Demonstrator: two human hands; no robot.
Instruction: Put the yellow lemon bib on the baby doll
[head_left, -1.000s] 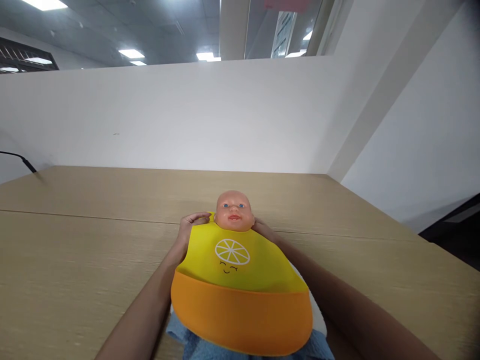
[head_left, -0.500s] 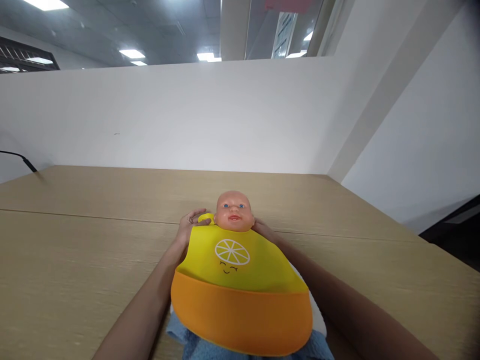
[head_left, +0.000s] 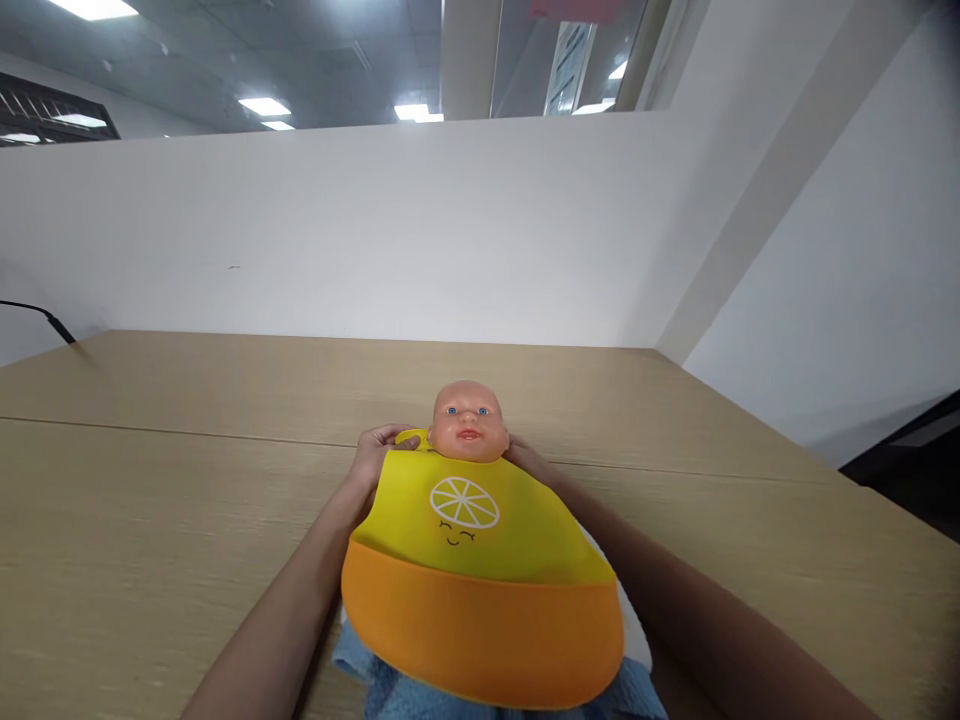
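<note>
A baby doll (head_left: 469, 422) faces me, its bald head above a yellow silicone bib (head_left: 517, 510) with a white citrus slice, a smiling face and an orange catch pocket (head_left: 480, 625). At the left of the doll's neck, my left hand (head_left: 375, 452) pinches the bib's yellow strap (head_left: 409, 437) between thumb and fingers. My right hand (head_left: 525, 455) reaches behind the other side of the neck; the doll and bib hide its fingers. Blue cloth (head_left: 435, 697) and a bit of white show from under the bib.
The wooden table (head_left: 165, 520) has a seam running across it and meets a white wall (head_left: 375, 235). A black cable (head_left: 56, 325) lies at the far left. Something black (head_left: 915, 460) stands at the right edge. Windows show above the wall.
My left hand's fingers, raised and more spread before, have closed down on the yellow strap. The doll, the bib and my right hand are almost where they were.
</note>
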